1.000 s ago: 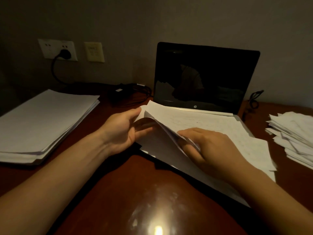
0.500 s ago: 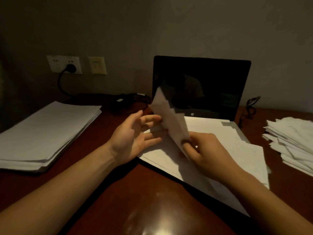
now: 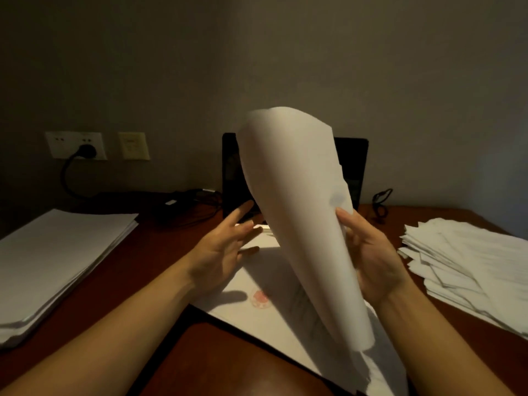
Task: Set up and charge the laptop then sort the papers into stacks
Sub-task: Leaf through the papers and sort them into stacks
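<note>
since half a second ago the sheet [image 3: 300, 224] has swung up off the middle pile [image 3: 251, 318] and now curls tall and smooth before the laptop [image 3: 354, 167], hiding most of its dark screen. the glossy red-brown desk [image 3: 228, 364] carries a squared stack [image 3: 57, 261] at my left, cut off by the frame, and a ragged, fanned pile [image 3: 468, 261] at my right. the middle pile shows a blurred red stamp [image 3: 260, 298]. my right hand [image 3: 374, 261] grips the sheet's edge, its fingers hidden behind the paper. my left hand [image 3: 223, 250] is spread wide, holding nothing.
</note>
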`<state>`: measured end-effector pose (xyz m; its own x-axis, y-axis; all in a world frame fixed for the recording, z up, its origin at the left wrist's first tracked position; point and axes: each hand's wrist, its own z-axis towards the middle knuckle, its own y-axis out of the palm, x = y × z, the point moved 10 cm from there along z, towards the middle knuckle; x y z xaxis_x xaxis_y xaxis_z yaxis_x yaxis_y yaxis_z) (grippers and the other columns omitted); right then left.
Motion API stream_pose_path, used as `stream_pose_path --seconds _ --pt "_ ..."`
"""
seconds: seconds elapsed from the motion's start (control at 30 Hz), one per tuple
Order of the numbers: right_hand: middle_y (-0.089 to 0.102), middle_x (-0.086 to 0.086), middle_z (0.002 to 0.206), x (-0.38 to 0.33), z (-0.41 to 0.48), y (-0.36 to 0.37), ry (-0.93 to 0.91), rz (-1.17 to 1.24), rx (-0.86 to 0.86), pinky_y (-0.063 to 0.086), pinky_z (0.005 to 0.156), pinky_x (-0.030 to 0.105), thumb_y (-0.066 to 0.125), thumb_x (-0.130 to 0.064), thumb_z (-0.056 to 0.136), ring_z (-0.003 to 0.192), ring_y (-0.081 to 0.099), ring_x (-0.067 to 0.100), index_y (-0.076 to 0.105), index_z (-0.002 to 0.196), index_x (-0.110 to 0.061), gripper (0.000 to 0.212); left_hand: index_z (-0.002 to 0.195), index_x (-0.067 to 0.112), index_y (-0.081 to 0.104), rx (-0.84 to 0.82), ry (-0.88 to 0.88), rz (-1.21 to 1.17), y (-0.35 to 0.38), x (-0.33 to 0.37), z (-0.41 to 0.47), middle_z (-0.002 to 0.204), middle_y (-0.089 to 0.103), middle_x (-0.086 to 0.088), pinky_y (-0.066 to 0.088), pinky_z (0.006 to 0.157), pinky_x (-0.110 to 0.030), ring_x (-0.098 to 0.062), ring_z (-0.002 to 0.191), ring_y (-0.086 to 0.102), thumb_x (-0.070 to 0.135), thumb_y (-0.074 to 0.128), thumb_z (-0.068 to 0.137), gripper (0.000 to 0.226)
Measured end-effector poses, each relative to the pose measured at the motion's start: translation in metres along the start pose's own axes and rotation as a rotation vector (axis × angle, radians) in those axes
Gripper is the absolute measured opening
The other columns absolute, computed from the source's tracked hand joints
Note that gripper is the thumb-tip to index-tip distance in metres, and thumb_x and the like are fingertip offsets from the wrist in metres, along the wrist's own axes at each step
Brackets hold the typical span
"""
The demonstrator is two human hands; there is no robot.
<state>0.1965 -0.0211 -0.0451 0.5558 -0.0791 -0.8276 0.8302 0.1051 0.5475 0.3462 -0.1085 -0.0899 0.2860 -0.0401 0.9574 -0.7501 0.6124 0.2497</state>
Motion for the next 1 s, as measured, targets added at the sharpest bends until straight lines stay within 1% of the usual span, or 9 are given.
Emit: stream_pose_path --seconds 0.1,0.27,0.43,0.53,0.63,0.7,0.77,0.9,1.0 --pt "0.073 0.010 0.100 -0.001 -0.002 -0.001 0.030 0.116 -0.025 0.061 0.067 0.037 0.049 -0.033 0.094 0.083 0.073 0.026 0.056 0.136 -0.010 0.048 0.141 0.023 0.053 -0.008 0.005 0.042 0.005 -0.005 -0.002 0.143 0.059 -0.007 0.039 0.112 -0.047 -0.024 0.135 0.054 0.037 0.080 0.071 0.076" --pt "0.073 0.010 0.094 0.002 -0.004 0.000 0.058 0.162 -0.021 0.061 0.062 0.037 0.046 -0.038 0.097 0.078 0.073 0.026 0.068 0.122 -0.011 0.043 0.147 0.039 0.041 -0.012 -0.017 0.028 0.004 -0.012 0.003 0.144 0.058 0.005 0.038 0.115 -0.046 -0.018 0.136 0.052 0.051 0.093 0.059 0.103" --pt "0.073 0.011 0.094 0.012 -0.003 0.003 0.071 0.115 -0.015 0.060 0.060 0.036 0.042 -0.035 0.100 0.077 0.073 0.026 0.063 0.127 -0.010 0.042 0.145 0.029 0.047 -0.033 0.007 -0.003 0.015 -0.016 0.003 0.139 0.062 -0.004 0.048 0.104 -0.044 -0.027 0.131 0.056 0.034 0.077 0.081 0.071" --pt "0.070 0.015 0.111 0.019 0.000 0.004 0.072 0.063 -0.019 0.060 0.065 0.038 0.047 -0.031 0.097 0.088 0.072 0.029 0.059 0.134 -0.013 0.043 0.145 0.031 0.048 -0.001 -0.006 -0.015 0.014 -0.022 0.003 0.135 0.065 -0.005 0.048 0.100 -0.051 -0.028 0.125 0.060 0.044 0.087 0.071 0.085" --pt "0.066 0.015 0.125 0.023 0.005 0.006 0.056 0.007 -0.031 0.060 0.076 0.041 0.047 -0.026 0.096 0.102 0.070 0.031 0.059 0.134 -0.017 0.040 0.141 0.026 0.051 0.043 0.034 -0.052 0.011 -0.020 0.004 0.128 0.069 -0.004 0.055 0.090 -0.039 -0.022 0.115 0.066 0.041 0.087 0.069 0.083" --pt "0.067 0.013 0.125 0.023 0.008 -0.002 0.028 -0.091 0.044 0.060 0.079 0.041 0.046 -0.025 0.099 0.106 0.069 0.030 0.056 0.136 -0.018 0.039 0.135 0.027 0.054 0.089 0.045 -0.112 0.007 -0.018 0.003 0.125 0.071 -0.003 0.056 0.092 -0.038 -0.023 0.117 0.066 0.030 0.081 0.075 0.066" --pt "0.071 0.011 0.117 0.018 0.009 -0.018 0.001 -0.150 0.170 0.060 0.071 0.038 0.046 -0.026 0.101 0.097 0.072 0.027 0.058 0.133 -0.017 0.035 0.135 0.025 0.053 0.127 0.037 -0.147 0.003 -0.018 0.001 0.127 0.070 -0.004 0.054 0.097 -0.042 -0.026 0.121 0.064 0.033 0.086 0.071 0.072" --pt "0.074 0.010 0.106 0.002 0.005 -0.027 -0.058 -0.223 0.226 0.060 0.064 0.038 0.058 -0.028 0.093 0.084 0.073 0.027 0.061 0.123 -0.018 0.032 0.136 0.032 0.051 0.249 0.077 0.040 -0.008 -0.001 -0.005 0.126 0.070 0.001 0.054 0.098 -0.051 -0.024 0.115 0.068 0.048 0.088 0.069 0.078" --pt "0.073 0.009 0.112 -0.019 0.004 -0.029 -0.164 -0.363 0.238 0.060 0.076 0.044 0.067 -0.020 0.079 0.093 0.072 0.028 0.057 0.125 -0.019 0.048 0.134 0.036 0.050 0.331 0.135 0.251 -0.006 0.025 -0.012 0.121 0.069 0.008 0.058 0.095 -0.044 -0.014 0.109 0.069 0.050 0.077 0.077 0.065"
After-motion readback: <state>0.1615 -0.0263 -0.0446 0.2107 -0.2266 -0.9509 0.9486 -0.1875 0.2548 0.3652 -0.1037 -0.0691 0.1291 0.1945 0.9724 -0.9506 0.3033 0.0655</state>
